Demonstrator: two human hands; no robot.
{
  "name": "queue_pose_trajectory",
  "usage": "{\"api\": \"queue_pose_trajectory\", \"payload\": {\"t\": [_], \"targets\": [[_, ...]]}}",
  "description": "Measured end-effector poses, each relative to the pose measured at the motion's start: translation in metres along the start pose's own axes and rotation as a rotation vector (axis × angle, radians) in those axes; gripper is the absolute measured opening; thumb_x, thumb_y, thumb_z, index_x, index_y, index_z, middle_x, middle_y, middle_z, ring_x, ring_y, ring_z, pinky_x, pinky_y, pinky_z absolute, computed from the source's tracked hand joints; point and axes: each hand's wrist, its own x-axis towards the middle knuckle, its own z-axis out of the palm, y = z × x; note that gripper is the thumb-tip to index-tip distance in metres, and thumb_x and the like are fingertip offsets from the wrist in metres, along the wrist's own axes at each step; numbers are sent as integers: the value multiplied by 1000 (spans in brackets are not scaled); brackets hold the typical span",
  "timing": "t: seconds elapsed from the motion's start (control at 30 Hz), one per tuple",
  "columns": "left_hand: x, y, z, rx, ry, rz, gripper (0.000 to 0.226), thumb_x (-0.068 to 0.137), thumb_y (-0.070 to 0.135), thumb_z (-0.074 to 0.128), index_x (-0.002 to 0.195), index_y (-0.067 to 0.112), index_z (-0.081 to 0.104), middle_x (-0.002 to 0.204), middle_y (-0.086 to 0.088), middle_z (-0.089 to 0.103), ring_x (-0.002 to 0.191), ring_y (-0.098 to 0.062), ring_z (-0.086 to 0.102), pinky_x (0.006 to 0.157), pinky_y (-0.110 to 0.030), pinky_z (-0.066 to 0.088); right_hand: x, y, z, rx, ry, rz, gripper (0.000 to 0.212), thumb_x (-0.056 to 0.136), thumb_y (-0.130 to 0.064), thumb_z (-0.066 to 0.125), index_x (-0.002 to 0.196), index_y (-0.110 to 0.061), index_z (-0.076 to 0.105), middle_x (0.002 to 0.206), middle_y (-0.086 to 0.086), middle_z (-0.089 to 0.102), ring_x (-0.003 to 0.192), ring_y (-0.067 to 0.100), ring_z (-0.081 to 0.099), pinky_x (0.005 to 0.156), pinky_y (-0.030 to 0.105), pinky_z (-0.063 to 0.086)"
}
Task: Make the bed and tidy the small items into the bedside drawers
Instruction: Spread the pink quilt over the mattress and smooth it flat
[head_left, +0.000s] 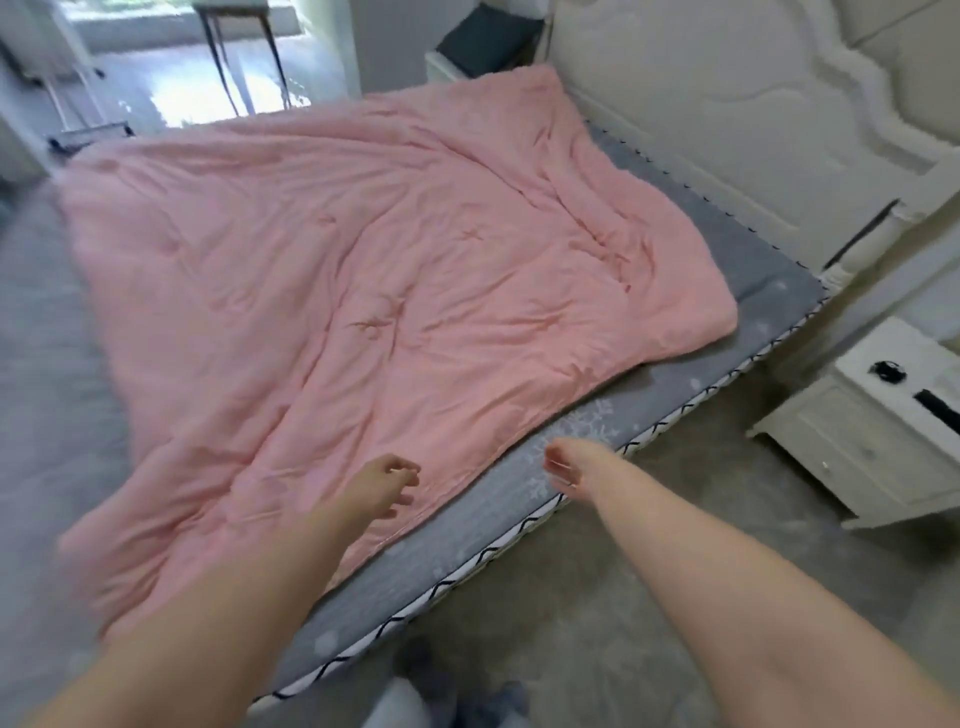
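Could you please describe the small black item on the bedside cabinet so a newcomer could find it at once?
Find the white headboard; beside it stands a white bedside cabinet. On its top lies a small round black item, unlike the long black shape nearby.

left hand (387, 486), right hand (563, 462), outstretched, relaxed

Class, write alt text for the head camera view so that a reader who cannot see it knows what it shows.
A person's two bare arms reach over a bed, left hand above a crumpled pink quilt and right hand above the grey sheet, neither holding anything. A white headboard and a white bedside cabinet stand at right.
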Motion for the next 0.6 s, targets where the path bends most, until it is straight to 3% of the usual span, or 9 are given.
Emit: {"api": "queue_pose_trajectory", "payload": {"t": [0.13,0.27,0.37,0.47,0.6], "targets": [[10,-6,-30,-92,61,-46,22,94,21,49,112,19,61,112,0,67,95,-21,66,77,-30,47,4,-5,47,-97,-123,-4,10,91,-8,57,85,-16,57,76,1,60,69,12,59,64,28,48],[15,-5,-56,-195,131,-38,19,96,25,46,109,22,60,111,2,68,92,-17,64,82,-31,46,14,-15,79,-185,-193,-2,13,96,-13,54,84,-12,57,88,3,60,73,13,58,83,33,49],[11,-10,-73,-270,177,-48,21,97,25,46,112,19,59,109,2,67,90,-18,62,79,-30,44,30,-33,93,-276,-215,-27,13,99,-16,51,107,-8,58,109,6,57,91,19,60,104,38,42],[10,-19,-83,-289,237,-89,23,96,26,47,114,18,60,112,0,67,92,-19,63,79,-31,45,41,-48,95,-351,-224,-38,28,99,-17,52,124,-5,57,123,8,56,110,22,59,108,40,39],[12,-32,-72,-375,315,-161,23,96,26,48,113,16,60,111,-2,67,92,-21,63,77,-31,45,61,-61,90,-465,-250,-20,33,98,-18,53,128,-5,55,142,10,50,126,24,54,110,40,39]]}}
